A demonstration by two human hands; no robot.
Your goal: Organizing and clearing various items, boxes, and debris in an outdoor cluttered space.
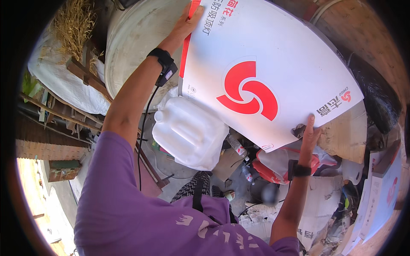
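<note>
A large white cardboard box (205,64) with a red swirl emblem, red edge strip and Chigo marking fills the upper middle of the view, tilted. At its upper left edge, my left hand (191,20) grips the red side. My right hand (310,136) holds the lower edge, its thumb on the printed face, beside a dark torn hole (298,130). The fingers behind the cardboard are hidden. Just below the box, a white plastic jerrycan (189,134) stands in front of me, partly covered by it.
A large pale round vat (134,41) stands behind my left forearm. Wooden sticks (61,108) lie at left. Plastic bottles (237,145) and a red-and-white bag (272,163) clutter the floor. At right are similar white boxes (379,192) and a black plastic-wrapped bundle (373,92).
</note>
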